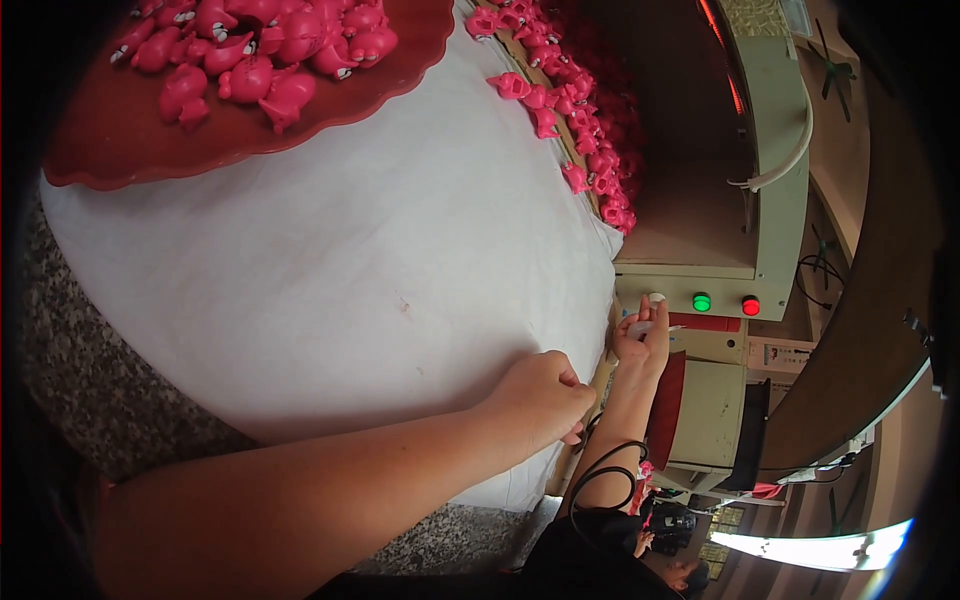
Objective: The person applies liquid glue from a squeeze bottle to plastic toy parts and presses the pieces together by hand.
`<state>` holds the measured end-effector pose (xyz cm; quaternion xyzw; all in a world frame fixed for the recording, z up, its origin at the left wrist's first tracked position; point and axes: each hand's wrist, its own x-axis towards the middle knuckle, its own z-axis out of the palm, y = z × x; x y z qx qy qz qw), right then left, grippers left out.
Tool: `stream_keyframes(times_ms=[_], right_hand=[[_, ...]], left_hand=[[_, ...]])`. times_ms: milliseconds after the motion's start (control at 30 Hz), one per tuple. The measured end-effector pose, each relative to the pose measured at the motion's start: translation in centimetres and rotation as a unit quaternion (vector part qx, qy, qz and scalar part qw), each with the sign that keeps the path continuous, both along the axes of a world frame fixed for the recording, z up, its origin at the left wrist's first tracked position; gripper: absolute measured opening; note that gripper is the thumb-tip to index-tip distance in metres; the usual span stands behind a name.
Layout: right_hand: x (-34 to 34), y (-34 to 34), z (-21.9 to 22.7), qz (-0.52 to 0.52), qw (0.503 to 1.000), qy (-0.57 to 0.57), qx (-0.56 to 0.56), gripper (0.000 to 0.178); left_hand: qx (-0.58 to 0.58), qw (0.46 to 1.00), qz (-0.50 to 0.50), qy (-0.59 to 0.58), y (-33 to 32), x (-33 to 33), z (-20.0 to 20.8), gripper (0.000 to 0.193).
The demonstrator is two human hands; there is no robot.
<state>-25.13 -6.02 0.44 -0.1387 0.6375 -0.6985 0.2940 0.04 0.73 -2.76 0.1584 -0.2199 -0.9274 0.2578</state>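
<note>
A white cloth (330,290) covers most of the view from the centre toward 9 o'clock, laid over a speckled stone surface (100,370) that shows at its edge around 8 o'clock. At 2 o'clock stands a pale machine (780,110) with a dark opening and a glowing orange strip (735,93) inside it. A red tray (230,142) with a wavy rim lies at 10 o'clock on the cloth, bearing glossy pink figures (300,35) with small black-and-white markings. More of them form a dense pink heap (600,150) at 1 o'clock, just beside the machine's opening, a few spilling onto the cloth's border. The left hand (545,398) is at 5 o'clock, low over the cloth, its fingers curled in and pressed together; whether anything is inside cannot be told. The right hand (642,340), between 3 and 4 o'clock, has its fingers bent around a small whitish item (640,329), whose shape is unclear. Just beyond its fingertips are a green light (701,302), a red light (751,306) and a white knob (656,298) on the machine's panel.
</note>
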Motion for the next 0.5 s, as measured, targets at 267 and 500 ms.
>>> stream_keyframes(times_ms=[267,500], right_hand=[[-0.56,-0.08,-0.14,0.009,1.000,0.012,0.003,0.020],[-0.42,0.01,-0.08,0.007,1.000,0.018,0.001,0.019]], left_hand=[[0.000,1.000,-0.002,0.000,-0.12,-0.06,0.03,0.023],[-0.005,1.000,-0.003,0.001,-0.12,0.05,0.12,0.023]])
